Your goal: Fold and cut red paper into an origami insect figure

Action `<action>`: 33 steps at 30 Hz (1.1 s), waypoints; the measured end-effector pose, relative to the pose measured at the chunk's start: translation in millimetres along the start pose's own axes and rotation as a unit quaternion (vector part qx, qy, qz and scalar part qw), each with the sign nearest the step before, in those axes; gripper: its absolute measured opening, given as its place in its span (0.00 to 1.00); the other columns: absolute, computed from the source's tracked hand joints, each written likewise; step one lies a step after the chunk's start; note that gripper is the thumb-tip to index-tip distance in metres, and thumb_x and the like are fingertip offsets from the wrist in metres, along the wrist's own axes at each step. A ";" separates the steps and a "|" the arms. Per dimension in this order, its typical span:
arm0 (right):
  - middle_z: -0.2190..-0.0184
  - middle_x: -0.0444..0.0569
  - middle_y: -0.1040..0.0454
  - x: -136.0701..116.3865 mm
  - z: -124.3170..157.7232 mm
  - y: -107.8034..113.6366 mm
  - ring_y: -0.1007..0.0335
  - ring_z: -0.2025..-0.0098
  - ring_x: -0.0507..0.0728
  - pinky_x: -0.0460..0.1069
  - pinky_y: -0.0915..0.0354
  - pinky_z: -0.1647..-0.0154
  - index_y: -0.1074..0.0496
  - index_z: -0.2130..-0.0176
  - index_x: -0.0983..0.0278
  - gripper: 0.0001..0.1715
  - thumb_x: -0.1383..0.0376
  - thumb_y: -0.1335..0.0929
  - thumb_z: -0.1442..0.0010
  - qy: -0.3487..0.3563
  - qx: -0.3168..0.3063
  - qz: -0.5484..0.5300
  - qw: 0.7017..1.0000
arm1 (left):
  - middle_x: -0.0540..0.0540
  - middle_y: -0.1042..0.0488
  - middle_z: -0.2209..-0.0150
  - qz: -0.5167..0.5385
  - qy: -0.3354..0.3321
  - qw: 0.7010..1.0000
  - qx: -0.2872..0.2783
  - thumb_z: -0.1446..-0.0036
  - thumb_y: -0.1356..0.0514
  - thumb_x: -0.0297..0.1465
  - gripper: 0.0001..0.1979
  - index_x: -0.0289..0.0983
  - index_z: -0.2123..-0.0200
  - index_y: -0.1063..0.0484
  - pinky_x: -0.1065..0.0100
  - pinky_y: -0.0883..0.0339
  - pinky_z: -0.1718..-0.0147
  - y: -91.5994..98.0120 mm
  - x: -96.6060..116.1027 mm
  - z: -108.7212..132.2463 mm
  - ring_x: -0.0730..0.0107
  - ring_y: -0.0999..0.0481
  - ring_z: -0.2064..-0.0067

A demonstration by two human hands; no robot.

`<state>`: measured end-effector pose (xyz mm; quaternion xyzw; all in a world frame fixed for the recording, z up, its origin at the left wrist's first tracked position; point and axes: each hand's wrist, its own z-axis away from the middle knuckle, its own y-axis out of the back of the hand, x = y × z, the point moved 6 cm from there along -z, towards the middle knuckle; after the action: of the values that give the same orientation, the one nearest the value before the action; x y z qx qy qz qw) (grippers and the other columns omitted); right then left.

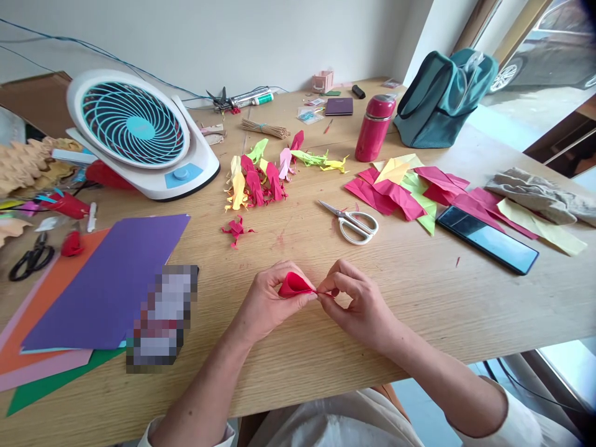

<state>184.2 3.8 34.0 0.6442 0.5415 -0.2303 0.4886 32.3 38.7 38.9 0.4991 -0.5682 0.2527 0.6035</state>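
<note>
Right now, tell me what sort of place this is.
Probably an indoor paper-craft workspace, though whether home or shop is unclear: folded paper figures, white-handled scissors and a purple sheet lie on the wooden table.

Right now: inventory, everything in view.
Paper: 1, red, in hands
Figures: many, mixed, centre
Loose sheets: several, mixed, right
Large sheets: several, mixed, left
Scissors: 2, white/black, centre/left
Phone: 1, black, right
Cloth: 1, beige, right
Flask: 1, red, back
Bag: 1, teal, right
Fan: 1, white/teal, left
Sticks: bundle, tan, back
Small items: uncounted, mixed, back/left
Car: 1, dark, outside
Pixelated item: 1, unclear, left
Table: 1, tan, below
Left hand: 1, on paper
Right hand: 1, on paper
</note>
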 end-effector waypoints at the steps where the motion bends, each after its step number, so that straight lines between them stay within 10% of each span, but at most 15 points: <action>1: 0.68 0.46 0.33 0.5 -0.1 0.1 0.34 0.68 0.51 0.47 0.35 0.67 0.26 0.66 0.63 0.07 0.74 0.32 0.38 -0.004 0.000 -0.002 1.000 | 0.48 0.27 0.71 0.008 0.010 1.000 0.000 0.45 0.33 0.29 0.07 0.36 0.74 0.25 0.69 0.36 0.65 0.1 -2.3 0.5 0.69 0.28 0.66; 33: 0.70 0.45 0.30 8.0 -1.5 1.7 0.33 0.68 0.52 0.48 0.37 0.68 0.25 0.68 0.63 0.06 0.73 0.30 0.40 -0.074 0.008 -0.033 0.997 | 0.51 0.29 0.75 0.006 0.060 0.998 0.033 0.45 0.34 0.31 0.08 0.36 0.75 0.27 0.70 0.39 0.68 -3.5 -13.9 2.0 0.72 0.32 0.70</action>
<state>187.8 9.0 28.7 0.6110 0.5228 -0.2977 0.5146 31.3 39.3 24.4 0.4995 -0.5254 0.3047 0.6177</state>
